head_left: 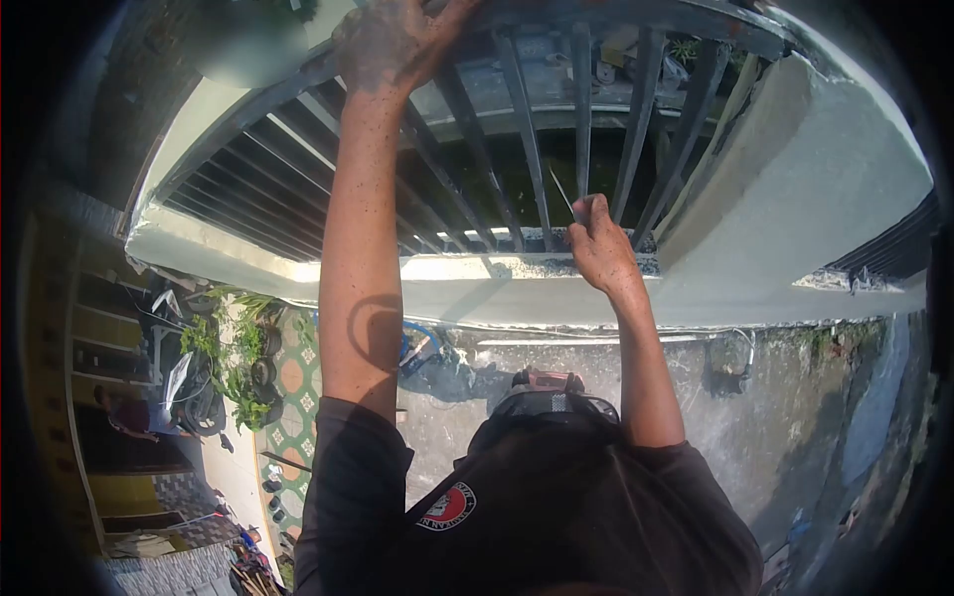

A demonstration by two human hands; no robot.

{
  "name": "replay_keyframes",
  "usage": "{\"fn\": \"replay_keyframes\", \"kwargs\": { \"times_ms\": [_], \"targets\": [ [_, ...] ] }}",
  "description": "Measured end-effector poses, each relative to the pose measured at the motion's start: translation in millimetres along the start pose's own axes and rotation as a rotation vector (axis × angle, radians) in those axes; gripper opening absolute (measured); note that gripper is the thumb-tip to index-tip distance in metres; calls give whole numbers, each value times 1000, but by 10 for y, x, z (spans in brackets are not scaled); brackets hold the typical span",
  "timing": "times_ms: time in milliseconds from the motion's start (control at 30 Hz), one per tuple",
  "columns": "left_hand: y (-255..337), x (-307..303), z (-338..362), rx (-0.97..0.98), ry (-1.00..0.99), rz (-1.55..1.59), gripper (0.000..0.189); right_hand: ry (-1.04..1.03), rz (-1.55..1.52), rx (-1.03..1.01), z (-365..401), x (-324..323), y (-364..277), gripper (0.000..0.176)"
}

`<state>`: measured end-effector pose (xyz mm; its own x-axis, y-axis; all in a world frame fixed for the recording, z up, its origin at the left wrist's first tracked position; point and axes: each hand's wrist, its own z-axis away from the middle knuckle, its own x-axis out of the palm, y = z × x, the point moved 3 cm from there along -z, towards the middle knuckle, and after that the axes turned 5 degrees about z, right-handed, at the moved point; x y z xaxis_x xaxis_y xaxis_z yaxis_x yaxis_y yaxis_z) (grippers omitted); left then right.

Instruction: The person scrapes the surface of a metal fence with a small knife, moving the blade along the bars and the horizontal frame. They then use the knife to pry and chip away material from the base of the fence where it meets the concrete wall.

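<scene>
Dark metal railing bars [581,109] run up from a pale concrete ledge [447,268] to a curved top rail [686,18]. My left hand [391,48] grips the top rail at the upper edge of the view, its thumb spread to the right; its fingertips are cut off and blurred. Lower down, my right hand [603,253] is closed around a thin tool with a narrow, pointed metal blade [561,192]. The blade points up between the bars, just above the ledge; my fist hides its handle. Rough, dark debris [537,266] lies along the foot of the bars.
A thick concrete pillar [795,169] bounds the railing at right. Below lies a concrete floor [556,467], with green plants [243,358] and patterned tiles [298,417] to the left. Another person [129,412] is far left. Dark water or shade lies behind the bars.
</scene>
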<state>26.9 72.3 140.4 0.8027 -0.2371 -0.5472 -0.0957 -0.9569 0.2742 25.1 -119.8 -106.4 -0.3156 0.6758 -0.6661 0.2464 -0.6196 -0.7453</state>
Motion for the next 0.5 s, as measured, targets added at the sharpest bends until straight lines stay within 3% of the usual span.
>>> {"fn": "replay_keyframes", "kwargs": {
  "times_ms": [33,233,300,400,500],
  "targets": [
    [-40,-8,4,-18,8,12,42,41,-76,-27,7,62,18,36],
    [-217,27,98,537,392,-156,40,75,-225,-17,169,61,-174,37],
    [-289,0,58,429,342,-18,37,64,-248,35,237,-25,-388,37],
    [-409,60,90,604,554,161,43,108,-470,-41,294,-128,-742,34],
    [-442,88,54,451,487,113,47,213,-466,-103,349,-270,-1138,35]
  ]
}}
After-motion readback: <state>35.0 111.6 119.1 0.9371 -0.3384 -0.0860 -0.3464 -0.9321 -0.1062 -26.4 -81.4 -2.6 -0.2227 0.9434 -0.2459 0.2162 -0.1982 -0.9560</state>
